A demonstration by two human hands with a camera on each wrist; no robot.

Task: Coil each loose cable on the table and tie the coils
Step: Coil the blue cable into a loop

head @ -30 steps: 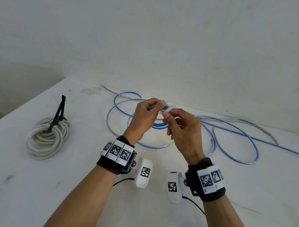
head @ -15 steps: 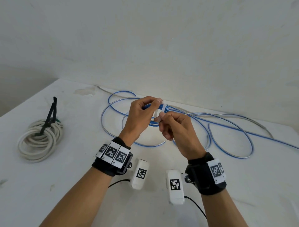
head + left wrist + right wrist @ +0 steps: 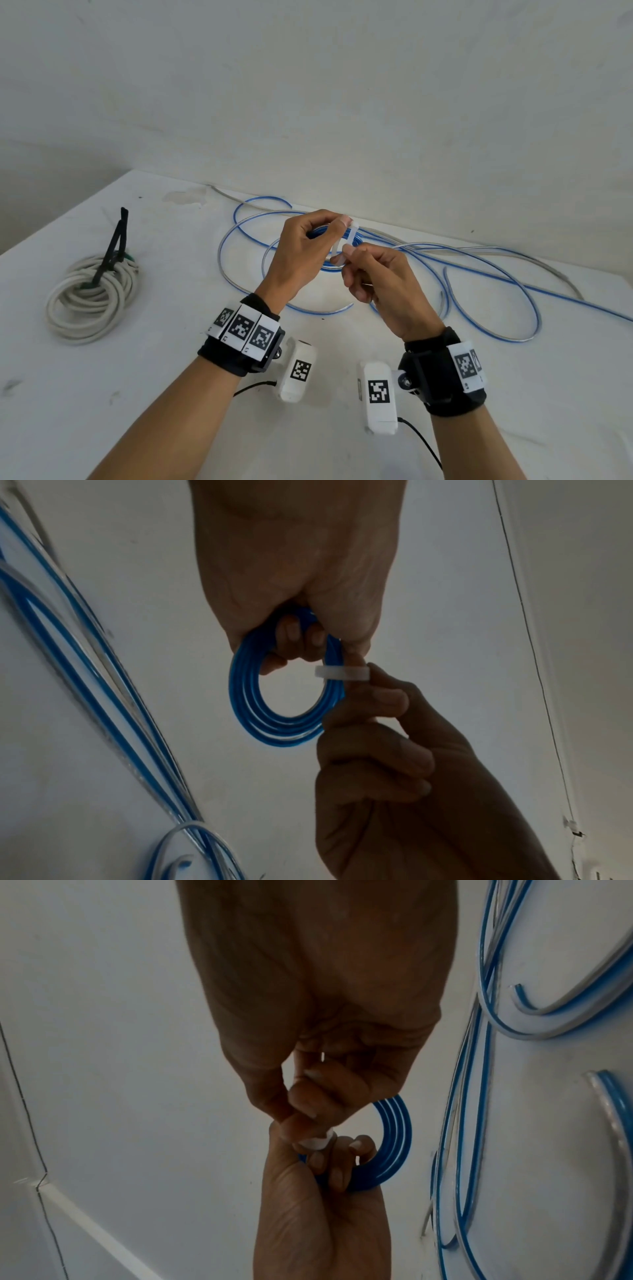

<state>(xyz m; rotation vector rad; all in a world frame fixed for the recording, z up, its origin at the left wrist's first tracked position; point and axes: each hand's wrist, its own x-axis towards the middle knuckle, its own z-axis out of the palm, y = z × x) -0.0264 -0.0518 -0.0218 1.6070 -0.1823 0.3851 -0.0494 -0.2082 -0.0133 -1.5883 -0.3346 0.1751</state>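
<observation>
My left hand (image 3: 308,246) grips a small blue cable coil (image 3: 253,704) held above the table; its fingers curl through the ring, as the left wrist view shows. A white tie strap (image 3: 342,674) wraps across the coil's right side. My right hand (image 3: 373,274) pinches that white tie strap (image 3: 346,243) between thumb and forefinger, right beside the left thumb. The blue coil (image 3: 394,1139) and the strap (image 3: 316,1141) also show in the right wrist view. More loose blue-and-clear cable (image 3: 496,270) lies in wide loops on the white table (image 3: 171,394) behind the hands.
A white cable coil (image 3: 90,301), bound with a black tie (image 3: 114,246), lies at the table's left. A white wall (image 3: 308,102) rises straight behind the table's far edge. Loose blue loops spread toward the right edge.
The right hand has brought the white strap down and around the coil, from pointing rightward to standing nearly upright. Both hands stay close together over the loose loops.
</observation>
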